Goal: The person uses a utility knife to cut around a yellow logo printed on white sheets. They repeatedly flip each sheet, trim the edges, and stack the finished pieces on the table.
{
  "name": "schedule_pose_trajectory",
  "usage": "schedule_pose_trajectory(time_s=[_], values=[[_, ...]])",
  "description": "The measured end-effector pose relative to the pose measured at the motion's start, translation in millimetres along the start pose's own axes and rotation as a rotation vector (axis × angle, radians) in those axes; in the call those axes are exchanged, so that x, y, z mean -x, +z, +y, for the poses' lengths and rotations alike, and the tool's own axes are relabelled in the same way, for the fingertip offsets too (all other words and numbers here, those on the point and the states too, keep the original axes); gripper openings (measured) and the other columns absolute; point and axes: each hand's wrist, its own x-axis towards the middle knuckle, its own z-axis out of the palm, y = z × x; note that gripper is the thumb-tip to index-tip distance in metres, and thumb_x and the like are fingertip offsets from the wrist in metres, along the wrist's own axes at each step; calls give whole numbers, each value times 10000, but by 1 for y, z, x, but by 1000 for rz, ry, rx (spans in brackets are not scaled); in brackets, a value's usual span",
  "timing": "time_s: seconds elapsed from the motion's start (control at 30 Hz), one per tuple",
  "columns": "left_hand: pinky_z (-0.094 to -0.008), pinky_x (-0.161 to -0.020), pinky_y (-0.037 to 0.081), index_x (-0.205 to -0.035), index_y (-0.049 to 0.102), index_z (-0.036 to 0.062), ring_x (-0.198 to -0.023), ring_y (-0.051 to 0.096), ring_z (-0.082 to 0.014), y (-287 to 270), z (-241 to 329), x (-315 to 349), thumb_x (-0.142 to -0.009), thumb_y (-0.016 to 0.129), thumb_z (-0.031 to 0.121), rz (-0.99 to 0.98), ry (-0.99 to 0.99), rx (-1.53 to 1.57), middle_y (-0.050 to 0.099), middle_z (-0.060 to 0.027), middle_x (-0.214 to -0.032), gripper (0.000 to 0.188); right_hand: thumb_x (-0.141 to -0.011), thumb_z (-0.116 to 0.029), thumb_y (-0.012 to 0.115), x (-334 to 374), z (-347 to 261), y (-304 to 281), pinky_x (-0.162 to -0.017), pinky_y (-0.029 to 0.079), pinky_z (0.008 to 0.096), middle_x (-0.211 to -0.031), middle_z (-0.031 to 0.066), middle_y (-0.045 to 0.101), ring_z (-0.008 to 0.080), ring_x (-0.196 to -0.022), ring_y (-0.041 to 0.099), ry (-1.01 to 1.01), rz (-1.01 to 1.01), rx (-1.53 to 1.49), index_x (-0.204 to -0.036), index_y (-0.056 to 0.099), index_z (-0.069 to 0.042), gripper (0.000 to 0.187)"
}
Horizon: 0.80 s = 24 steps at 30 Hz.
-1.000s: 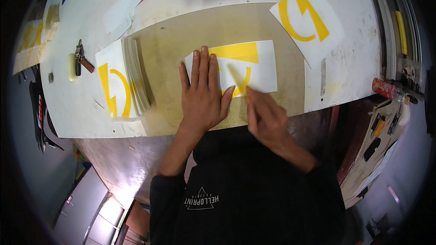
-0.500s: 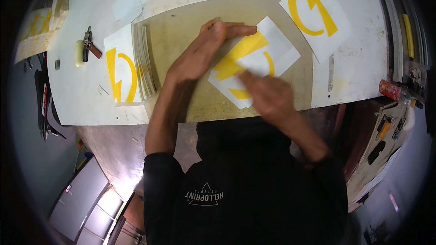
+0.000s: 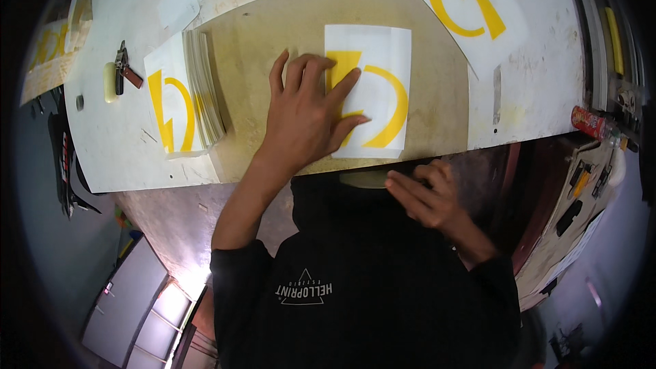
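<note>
left hand: the left hand (image 3: 304, 119) lies flat with the fingers spread apart, palm down, and it presses on the left part of a white sheet (image 3: 379, 61). it grips nothing, it only pushes down.
right hand: the right hand (image 3: 424, 195) is at the near edge of the table, just below the sheet and not touching it. the fingers are half bent and loose. i cannot tell if something small is between them.
sheet: the white sheet has a yellow lightning shape and a yellow curve on it. it lies upright on the brown cutting mat (image 3: 273, 34), close to the near edge of the mat, in front of the person.
mat and table: the mat covers the middle of a white worktable (image 3: 540, 96) that has many stains.
left side: a stack of same sheets (image 3: 184, 102) stands on the left border of the mat, the top one shows the same yellow design. further left there is a small hand tool (image 3: 124, 68) with dark handles.
right side: one more sheet with yellow design (image 3: 471, 7) lies tilted at the far right of the mat, well apart from both hands. a thin grey blade-like tool (image 3: 497, 94) is near it on the table.
person: dark sweater, seen from above.
</note>
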Motion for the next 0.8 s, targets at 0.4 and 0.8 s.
schedule_pose_trajectory(time_s=[0.4,0.8], values=[[-613,-1218,276,-1367,688,137,-1341,500,-387,14,5,21,-834,833,448,68,30,147,538,-198,-1409,634,-723,7,749,-34,20,8,-919,420,445,-1081,50,702,234,-900,608,132,35,-115,-1180,773,-86,468],[-635,-1247,206,-1396,671,183,-1440,444,-392,10,16,35,-768,870,505,-10,44,198,474,-175,-1564,733,-861,65,743,12,61,-19,-835,494,344,-937,117,699,238,-840,662,654,320,-50,-1212,749,-15,360]])
